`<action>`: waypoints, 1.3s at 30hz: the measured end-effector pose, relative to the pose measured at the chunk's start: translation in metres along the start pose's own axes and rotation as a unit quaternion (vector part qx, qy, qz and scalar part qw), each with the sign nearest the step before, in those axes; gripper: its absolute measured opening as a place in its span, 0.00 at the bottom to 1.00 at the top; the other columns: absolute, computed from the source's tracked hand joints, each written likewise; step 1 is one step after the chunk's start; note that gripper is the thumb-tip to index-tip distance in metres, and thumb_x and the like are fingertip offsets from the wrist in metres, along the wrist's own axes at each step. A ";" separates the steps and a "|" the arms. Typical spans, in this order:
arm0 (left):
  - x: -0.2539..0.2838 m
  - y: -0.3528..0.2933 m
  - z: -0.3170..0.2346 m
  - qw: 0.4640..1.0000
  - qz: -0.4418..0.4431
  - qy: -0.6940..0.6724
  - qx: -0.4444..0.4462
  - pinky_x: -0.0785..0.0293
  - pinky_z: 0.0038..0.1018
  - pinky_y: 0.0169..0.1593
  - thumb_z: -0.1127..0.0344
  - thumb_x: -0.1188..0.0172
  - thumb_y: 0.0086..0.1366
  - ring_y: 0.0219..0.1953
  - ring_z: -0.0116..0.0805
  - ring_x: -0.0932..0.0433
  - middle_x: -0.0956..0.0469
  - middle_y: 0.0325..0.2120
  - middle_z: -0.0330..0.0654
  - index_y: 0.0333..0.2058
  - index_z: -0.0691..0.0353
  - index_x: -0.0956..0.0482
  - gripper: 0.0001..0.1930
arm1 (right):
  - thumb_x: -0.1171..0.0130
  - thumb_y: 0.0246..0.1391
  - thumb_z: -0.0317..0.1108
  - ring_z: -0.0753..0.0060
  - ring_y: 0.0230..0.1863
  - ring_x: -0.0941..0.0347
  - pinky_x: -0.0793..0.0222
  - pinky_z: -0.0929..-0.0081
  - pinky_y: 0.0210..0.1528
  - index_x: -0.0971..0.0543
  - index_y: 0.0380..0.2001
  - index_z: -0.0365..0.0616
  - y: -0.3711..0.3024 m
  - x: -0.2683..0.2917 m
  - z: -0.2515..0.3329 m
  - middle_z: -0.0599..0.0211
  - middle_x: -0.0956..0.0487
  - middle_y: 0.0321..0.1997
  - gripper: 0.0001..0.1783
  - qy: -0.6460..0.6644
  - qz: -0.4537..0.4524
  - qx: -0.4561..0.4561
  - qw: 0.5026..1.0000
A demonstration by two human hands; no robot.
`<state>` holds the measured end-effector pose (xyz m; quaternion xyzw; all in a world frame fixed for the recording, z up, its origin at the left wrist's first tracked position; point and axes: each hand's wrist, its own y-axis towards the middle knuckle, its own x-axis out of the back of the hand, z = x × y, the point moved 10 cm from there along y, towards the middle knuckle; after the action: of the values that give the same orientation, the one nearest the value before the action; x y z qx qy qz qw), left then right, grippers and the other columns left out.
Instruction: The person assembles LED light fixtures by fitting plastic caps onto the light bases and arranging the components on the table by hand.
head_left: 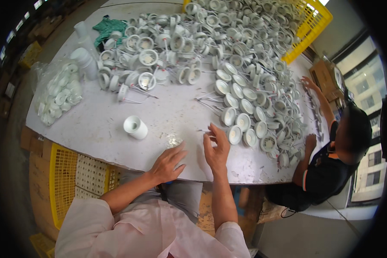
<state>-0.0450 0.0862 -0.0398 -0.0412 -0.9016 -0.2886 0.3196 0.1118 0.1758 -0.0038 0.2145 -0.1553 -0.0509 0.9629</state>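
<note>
My left hand [169,164] hovers over the table's near edge, fingers spread, with nothing in it. To its right my right hand [217,148] is raised, fingers loosely bent and the thumb apart from them. A thin pale streak lies by its fingertips; I cannot make out what it is. Just beyond that hand stand several round white lamp parts [234,134] in rows, pale discs facing up. A white cylindrical housing [136,127] with a hollow top stands alone, left of and beyond my left hand. Near my left fingers the tabletop has a shiny patch [173,139].
A large heap of white lamp parts with wires [245,47] covers the far table [94,129], spilling from a yellow crate [307,32]. At left are a clear bag of white parts [60,94] and green cloth [109,30]. A co-worker [339,150] sits at right. Another yellow crate [64,185] stands below left.
</note>
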 end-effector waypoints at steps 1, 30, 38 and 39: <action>0.013 -0.011 0.002 1.000 -0.005 0.006 0.002 0.28 0.38 0.54 0.75 0.33 0.47 0.53 0.54 0.27 0.36 0.59 0.59 0.51 0.67 0.30 0.29 | 0.39 0.47 0.23 0.62 0.38 0.24 0.26 0.71 0.42 0.24 0.49 0.38 0.012 -0.022 -0.005 0.54 0.22 0.44 0.22 -0.017 0.024 -0.010 1.000; 0.072 -0.063 0.037 0.982 -0.056 -0.136 0.122 0.23 0.32 0.50 0.75 0.37 0.53 0.48 0.47 0.21 0.23 0.48 0.54 0.40 0.66 0.23 0.14 | 0.27 0.34 0.29 0.48 0.56 0.39 0.38 0.63 0.57 0.39 0.62 0.35 0.062 -0.053 0.010 0.48 0.36 0.52 0.49 -0.217 -0.121 0.099 0.964; 0.102 0.018 -0.026 0.983 -0.109 -0.142 0.041 0.32 0.37 0.58 0.63 0.36 0.57 0.57 0.51 0.29 0.29 0.54 0.57 0.47 0.69 0.26 0.22 | 0.25 0.27 0.23 0.55 0.55 0.35 0.34 0.65 0.55 0.38 0.63 0.38 -0.031 -0.016 0.095 0.53 0.33 0.55 0.54 -0.153 -0.012 0.133 0.979; 0.100 0.030 -0.037 0.989 -0.102 -0.103 0.021 0.33 0.37 0.59 0.61 0.36 0.57 0.59 0.51 0.31 0.30 0.55 0.58 0.49 0.70 0.27 0.24 | 0.25 0.27 0.23 0.55 0.55 0.35 0.34 0.65 0.55 0.38 0.63 0.38 -0.040 -0.008 0.099 0.53 0.33 0.55 0.54 -0.156 -0.012 0.127 0.980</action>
<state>-0.0961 0.0798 0.0587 0.0276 -0.9350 -0.2950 0.1949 0.0713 0.1018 0.0623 0.3265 -0.3058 -0.0748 0.8912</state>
